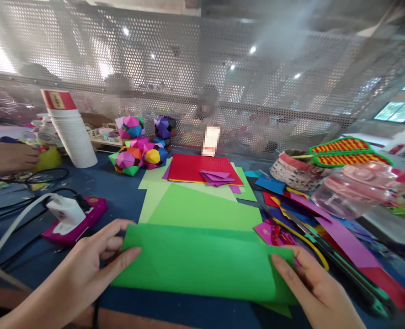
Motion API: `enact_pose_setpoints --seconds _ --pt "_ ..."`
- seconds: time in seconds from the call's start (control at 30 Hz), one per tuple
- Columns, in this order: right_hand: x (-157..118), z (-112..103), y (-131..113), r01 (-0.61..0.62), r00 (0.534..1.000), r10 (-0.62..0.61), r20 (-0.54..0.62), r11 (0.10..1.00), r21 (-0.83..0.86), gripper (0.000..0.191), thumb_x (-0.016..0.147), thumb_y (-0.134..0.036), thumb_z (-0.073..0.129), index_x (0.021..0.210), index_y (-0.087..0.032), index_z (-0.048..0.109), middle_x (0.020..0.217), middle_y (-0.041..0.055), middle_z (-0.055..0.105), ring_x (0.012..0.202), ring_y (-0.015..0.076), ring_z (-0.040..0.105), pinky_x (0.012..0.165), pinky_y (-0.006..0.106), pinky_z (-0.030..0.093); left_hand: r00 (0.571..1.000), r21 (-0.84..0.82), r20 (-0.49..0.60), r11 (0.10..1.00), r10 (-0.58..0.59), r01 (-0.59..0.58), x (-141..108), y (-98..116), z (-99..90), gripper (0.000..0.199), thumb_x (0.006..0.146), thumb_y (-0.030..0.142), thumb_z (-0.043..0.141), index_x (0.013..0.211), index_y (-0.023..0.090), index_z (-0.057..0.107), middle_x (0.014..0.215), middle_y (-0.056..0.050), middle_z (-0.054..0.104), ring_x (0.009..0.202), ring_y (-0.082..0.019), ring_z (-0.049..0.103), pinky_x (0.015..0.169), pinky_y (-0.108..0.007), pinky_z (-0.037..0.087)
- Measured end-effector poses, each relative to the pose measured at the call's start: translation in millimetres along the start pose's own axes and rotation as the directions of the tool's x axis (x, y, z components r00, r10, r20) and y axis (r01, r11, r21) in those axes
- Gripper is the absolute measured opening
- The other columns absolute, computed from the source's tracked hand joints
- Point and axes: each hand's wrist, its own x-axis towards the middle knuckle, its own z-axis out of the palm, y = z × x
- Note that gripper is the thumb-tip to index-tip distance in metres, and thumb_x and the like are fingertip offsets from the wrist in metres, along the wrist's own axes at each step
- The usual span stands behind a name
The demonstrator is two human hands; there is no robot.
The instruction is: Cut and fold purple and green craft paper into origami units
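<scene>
A sheet of dark green paper (199, 262), bent over along its long side, is stretched between my two hands near the table's front edge. My left hand (99, 256) pinches its left end, thumb on top and fingers behind. At the right end, my right hand (305, 278) grips it between thumb and fingers. Just beyond lie light green sheets (205, 208), partly covered by the dark green one. Farther back, a stack of red paper (199, 168) carries several small folded purple pieces (217, 177).
On the left are a magenta power strip (96, 212) with cables, stacked paper cups (72, 132) and another person's hand (13, 157). Folded-paper balls (137, 146) stand behind. To the right lie scissors (295, 219), a cutter (353, 274), paper strips, a pink bottle (349, 189) and a basket (295, 169).
</scene>
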Motion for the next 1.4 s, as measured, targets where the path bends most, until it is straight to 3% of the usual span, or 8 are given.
enact_pose_setpoints --seconds 0.1,0.17,0.27,0.37,0.6,0.73,1.03,1.4 --pt "8 2 5 0.053 0.998 -0.050 0.042 0.994 -0.094 0.029 0.089 -0.051 0.057 0.089 -0.024 0.065 0.066 0.0024 0.066 0.083 0.0258 0.071 0.068 0.029 0.059 0.975 0.226 -0.152 0.966 0.162 -0.126 -4 14 -1.6 0.060 0.095 0.042 0.056 0.148 0.028 0.033 0.130 -0.008 0.065 0.100 -0.026 0.072 0.083 -0.035 0.061" --pt "11 1 8 0.083 0.995 -0.074 0.070 0.986 -0.142 0.028 0.091 -0.051 0.056 0.094 -0.024 0.065 0.066 0.0020 0.066 0.081 0.0256 0.071 0.067 0.029 0.058 0.911 0.417 -0.184 0.869 0.368 -0.266 -11 26 0.2 0.067 0.096 0.031 0.055 0.155 0.033 0.022 0.154 -0.008 0.045 0.131 -0.032 0.055 0.110 -0.049 0.044" --pt "12 0 11 0.088 0.994 -0.074 0.078 0.979 -0.184 0.030 0.092 -0.051 0.055 0.101 -0.024 0.062 0.069 0.0021 0.068 0.075 0.0241 0.071 0.062 0.028 0.056 0.795 0.561 0.087 0.630 0.600 -0.537 -20 44 10.5 0.067 0.097 0.015 0.051 0.152 0.045 0.029 0.154 0.005 0.047 0.141 -0.027 0.044 0.124 -0.056 0.009" --pt "12 2 11 0.064 0.997 -0.053 0.062 0.979 -0.193 0.036 0.091 -0.054 0.054 0.110 -0.024 0.057 0.073 0.0025 0.070 0.066 0.0218 0.070 0.055 0.027 0.054 0.652 0.409 0.427 0.509 0.627 -0.758 -18 57 26.3 0.067 0.095 0.016 0.054 0.153 0.041 0.033 0.158 0.004 0.040 0.142 -0.025 0.043 0.124 -0.056 0.004" --pt "9 12 5 0.173 0.966 -0.229 -0.120 0.917 -0.359 0.040 0.095 -0.053 0.048 0.121 -0.022 0.052 0.105 0.0122 0.070 0.090 0.0259 0.071 0.071 0.033 0.057 0.688 0.294 0.588 0.680 0.425 -0.671 4 59 47.6 0.090 0.082 0.048 0.077 0.155 0.043 0.025 0.165 -0.003 0.022 0.150 -0.038 0.022 0.117 -0.071 0.010" --pt "6 12 -5 0.322 0.885 -0.448 -0.125 0.786 -0.528 0.037 0.098 -0.043 0.046 0.128 -0.021 0.052 0.123 0.0159 0.062 0.114 0.0314 0.061 0.091 0.044 0.052 0.675 0.275 0.651 0.720 0.348 -0.637 7 62 45.5 0.094 0.078 0.045 0.081 0.155 0.043 0.027 0.164 -0.005 0.024 0.149 -0.039 0.024 0.115 -0.071 0.017" --pt "13 26 -29 0.722 0.670 -0.612 0.421 0.403 -0.562 0.048 0.098 -0.041 0.052 0.141 -0.020 0.055 0.140 0.0104 0.061 0.122 0.0297 0.062 0.096 0.044 0.054 0.715 0.283 0.610 0.749 0.342 -0.599 5 63 41.5 0.086 0.085 0.043 0.075 0.156 0.039 0.027 0.163 -0.007 0.026 0.148 -0.038 0.029 0.117 -0.065 0.021" --pt "33 27 -45 0.730 0.667 -0.365 0.649 0.493 -0.473 0.060 0.100 -0.057 0.041 0.146 -0.021 0.052 0.148 0.0119 0.052 0.130 0.0347 0.056 0.098 0.056 0.053 0.707 0.311 0.654 0.757 0.269 -0.575 7 65 43.9 0.086 0.084 0.036 0.078 0.156 0.037 0.030 0.161 -0.009 0.032 0.146 -0.037 0.032 0.116 -0.066 0.022"
